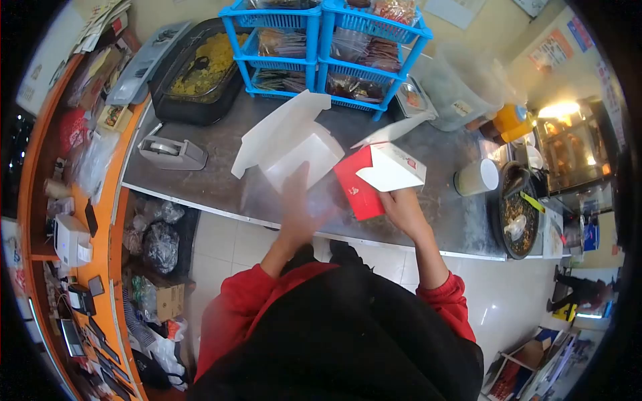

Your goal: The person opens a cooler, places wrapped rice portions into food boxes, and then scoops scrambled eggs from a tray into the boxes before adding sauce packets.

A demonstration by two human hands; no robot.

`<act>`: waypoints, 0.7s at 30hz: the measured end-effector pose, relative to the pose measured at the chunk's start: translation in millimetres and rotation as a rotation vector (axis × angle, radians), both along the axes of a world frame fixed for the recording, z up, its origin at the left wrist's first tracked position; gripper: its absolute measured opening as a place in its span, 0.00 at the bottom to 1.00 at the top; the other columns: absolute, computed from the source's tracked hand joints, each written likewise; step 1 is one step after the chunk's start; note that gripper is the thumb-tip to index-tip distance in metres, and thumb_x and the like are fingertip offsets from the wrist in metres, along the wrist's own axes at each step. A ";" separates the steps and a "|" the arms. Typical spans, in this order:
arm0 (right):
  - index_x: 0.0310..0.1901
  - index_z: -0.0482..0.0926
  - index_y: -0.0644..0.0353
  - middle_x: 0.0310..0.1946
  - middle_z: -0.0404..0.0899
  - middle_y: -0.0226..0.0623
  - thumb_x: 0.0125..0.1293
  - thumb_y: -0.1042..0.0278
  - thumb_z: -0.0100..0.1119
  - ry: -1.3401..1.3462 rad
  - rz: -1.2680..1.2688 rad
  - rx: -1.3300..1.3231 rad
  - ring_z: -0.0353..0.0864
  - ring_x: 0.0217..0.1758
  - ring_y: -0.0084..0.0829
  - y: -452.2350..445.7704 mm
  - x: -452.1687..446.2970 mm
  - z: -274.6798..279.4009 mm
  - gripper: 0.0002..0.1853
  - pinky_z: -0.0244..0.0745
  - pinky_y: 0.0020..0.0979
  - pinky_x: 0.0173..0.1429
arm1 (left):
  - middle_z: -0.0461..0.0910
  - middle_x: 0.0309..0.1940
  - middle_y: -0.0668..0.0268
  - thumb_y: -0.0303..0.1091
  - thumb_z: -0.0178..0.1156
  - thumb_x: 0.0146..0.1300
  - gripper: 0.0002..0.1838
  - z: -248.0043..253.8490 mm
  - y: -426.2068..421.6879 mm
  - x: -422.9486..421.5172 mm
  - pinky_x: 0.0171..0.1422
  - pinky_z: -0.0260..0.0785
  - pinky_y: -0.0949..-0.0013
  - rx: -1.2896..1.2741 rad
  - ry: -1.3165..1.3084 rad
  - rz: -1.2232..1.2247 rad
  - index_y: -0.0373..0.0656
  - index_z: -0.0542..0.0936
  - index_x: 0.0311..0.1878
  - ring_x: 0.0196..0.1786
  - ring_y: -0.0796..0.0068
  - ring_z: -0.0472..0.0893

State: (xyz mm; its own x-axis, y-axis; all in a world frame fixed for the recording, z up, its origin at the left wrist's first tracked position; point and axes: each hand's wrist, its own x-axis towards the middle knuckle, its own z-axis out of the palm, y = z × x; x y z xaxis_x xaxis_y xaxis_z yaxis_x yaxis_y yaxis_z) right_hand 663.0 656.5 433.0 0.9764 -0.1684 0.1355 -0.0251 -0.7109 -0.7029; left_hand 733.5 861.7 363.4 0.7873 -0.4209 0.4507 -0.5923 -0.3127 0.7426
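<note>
A red and white carton [359, 184] with raised white flaps stands open on the metal counter [221, 190]. My right hand [403, 210] grips its near side, fingers partly hidden beneath a white flap. To the left, an open white box [301, 154] lies with its lid folded back. My left hand [299, 207] is at the near edge of that box, blurred by motion, with its fingers apart and nothing visible in them.
Blue tiered baskets [277, 63] of packets stand behind the boxes. A tape dispenser [172, 154] and a black tray of yellow food [207, 67] are left. Rightward are a white cup [477, 178], a plastic tub [461, 90] and a dark pan [516, 224].
</note>
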 end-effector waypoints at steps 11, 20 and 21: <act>0.46 0.73 0.69 0.43 0.76 0.54 0.61 0.68 0.49 -0.086 -0.110 -0.024 0.75 0.47 0.48 -24.9 -25.3 18.4 0.15 0.67 0.40 0.53 | 0.49 0.60 0.40 0.46 0.74 0.33 0.66 20.9 -83.3 -41.6 0.65 0.44 0.44 0.016 -0.032 -0.138 0.29 0.38 0.66 0.62 0.43 0.53; 0.35 0.81 0.53 0.26 0.79 0.42 0.50 0.58 0.63 0.115 -0.222 -0.598 0.79 0.26 0.43 -47.4 -68.4 15.1 0.12 0.73 0.39 0.30 | 0.44 0.64 0.39 0.46 0.76 0.36 0.72 -101.6 -41.8 -27.6 0.69 0.37 0.48 -0.019 0.071 0.118 0.29 0.27 0.66 0.66 0.44 0.48; 0.33 0.81 0.52 0.24 0.79 0.41 0.51 0.56 0.62 0.132 -0.170 -0.651 0.79 0.24 0.42 -40.3 -65.8 -8.2 0.12 0.73 0.39 0.27 | 0.42 0.64 0.38 0.46 0.76 0.36 0.72 -103.2 -43.4 -26.6 0.69 0.36 0.47 -0.010 0.080 0.177 0.29 0.26 0.66 0.67 0.43 0.47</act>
